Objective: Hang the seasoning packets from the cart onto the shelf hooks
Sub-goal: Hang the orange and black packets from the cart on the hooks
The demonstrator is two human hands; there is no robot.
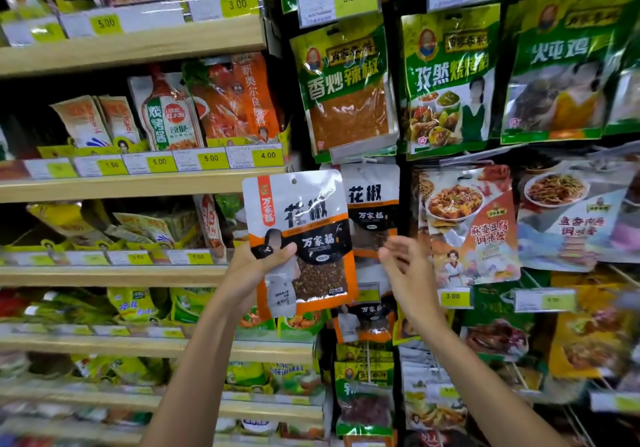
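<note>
My left hand [258, 266] grips a silver, orange and black peppercorn packet [304, 232] by its lower left side and holds it upright in front of the shelving. Its punched hang hole sits at the top centre. Just right of it, a matching packet [375, 204] hangs on a hook behind a clear price flap. My right hand [405, 266] is raised beside that hanging packet, fingers loosely spread, holding nothing. The cart is out of view.
Green seasoning packets [346, 90] hang on hooks above; red and white sauce packets [467, 225] hang to the right. Wooden shelves [131, 44] with yellow price tags and stacked pouches fill the left. More hanging packets [363, 394] crowd the space below.
</note>
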